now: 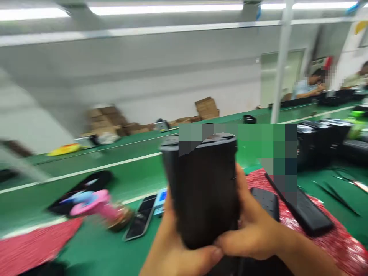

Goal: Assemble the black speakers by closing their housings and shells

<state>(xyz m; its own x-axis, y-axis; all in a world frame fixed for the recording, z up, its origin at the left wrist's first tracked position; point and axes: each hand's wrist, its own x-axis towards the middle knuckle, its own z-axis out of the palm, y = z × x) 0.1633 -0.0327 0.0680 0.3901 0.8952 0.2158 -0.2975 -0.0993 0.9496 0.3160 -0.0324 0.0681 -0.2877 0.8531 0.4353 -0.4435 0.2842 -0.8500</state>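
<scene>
A black rounded box-shaped housing [207, 191] is held up in front of me, its grey-edged top tilted towards the far side. My left hand [184, 245] wraps its left side and lower front, thumb across the front. On the right side my right hand [250, 226] grips it, with the thumb near the left one. The fingers behind the housing are hidden. Just beyond my right hand, a black case [266, 201] and a long black part [310, 214] lie on red bubble wrap [345, 245]. Part of the view above them is pixelated.
A phone [140, 217], a pink bottle [100, 207] and red wrap [37, 237] lie to the left on the green bench. Tweezers [336, 197] and several black units [319, 142] stand right. A pole [281, 65] rises behind; a co-worker [306, 87] sits at the far right.
</scene>
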